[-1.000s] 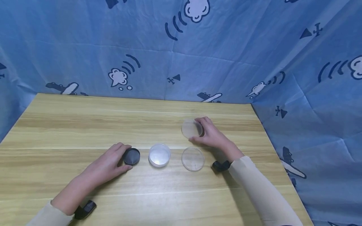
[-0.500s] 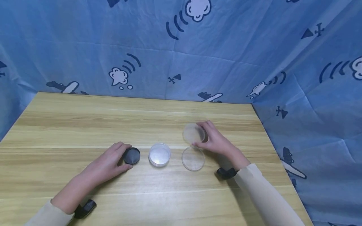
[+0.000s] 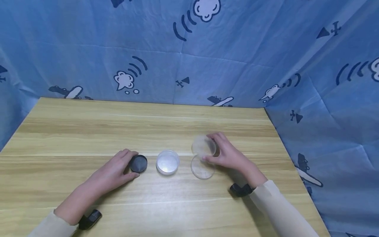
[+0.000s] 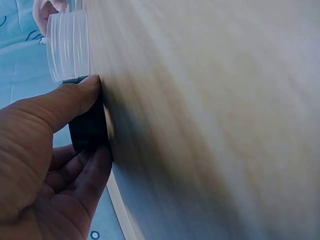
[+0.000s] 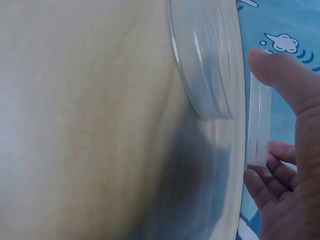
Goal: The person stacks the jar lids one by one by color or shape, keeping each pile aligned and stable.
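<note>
My left hand (image 3: 113, 171) grips a short black round container (image 3: 138, 164) by its sides, thumb and fingers opposite each other, where it sits on the table. In the left wrist view the black container's side wall (image 4: 90, 125) shows between thumb and fingers. Raised over the table, a clear round petri dish (image 3: 202, 145) is pinched at its rim by my right hand (image 3: 226, 154). Just in front lies another clear petri dish (image 3: 202, 169), partly overlapped by the held one in the head view. Between the hands stands a stack of clear dishes (image 3: 167, 162).
Everything stands on a light wood-grain table (image 3: 142, 204). A blue patterned cloth (image 3: 160, 59) hangs along its back and right side. Black wrist devices (image 3: 90, 219) are strapped under both forearms.
My right hand has brought the held petri dish toward me and slightly right, from behind the other dish to close over its far rim. The left hand and black container have stayed put.
</note>
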Demonstrator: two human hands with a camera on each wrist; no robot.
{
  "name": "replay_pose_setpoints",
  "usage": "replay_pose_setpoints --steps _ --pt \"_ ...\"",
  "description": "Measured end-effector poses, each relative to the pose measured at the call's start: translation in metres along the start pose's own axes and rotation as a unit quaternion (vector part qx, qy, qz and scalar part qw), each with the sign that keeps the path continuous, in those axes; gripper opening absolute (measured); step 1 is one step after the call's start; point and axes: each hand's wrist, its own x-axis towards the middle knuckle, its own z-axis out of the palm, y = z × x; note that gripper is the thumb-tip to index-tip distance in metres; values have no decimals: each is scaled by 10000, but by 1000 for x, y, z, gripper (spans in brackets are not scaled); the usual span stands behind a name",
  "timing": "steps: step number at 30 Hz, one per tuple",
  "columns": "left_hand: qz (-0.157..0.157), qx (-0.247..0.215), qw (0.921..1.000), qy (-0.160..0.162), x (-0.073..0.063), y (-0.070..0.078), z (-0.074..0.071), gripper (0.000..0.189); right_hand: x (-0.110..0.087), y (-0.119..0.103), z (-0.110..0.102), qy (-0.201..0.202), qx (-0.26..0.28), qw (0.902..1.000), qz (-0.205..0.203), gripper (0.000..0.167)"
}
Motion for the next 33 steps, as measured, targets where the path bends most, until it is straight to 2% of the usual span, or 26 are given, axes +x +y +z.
replay_pose_setpoints --steps 12,33 --pt "-30 -72 10000 -13 -1 -1 1 58 -13 -9 6 -103 13 9999 -103 85" --pt "17 -112 9999 51 0 -2 1 58 -36 -19 10 -158 -116 9998 -30 89"
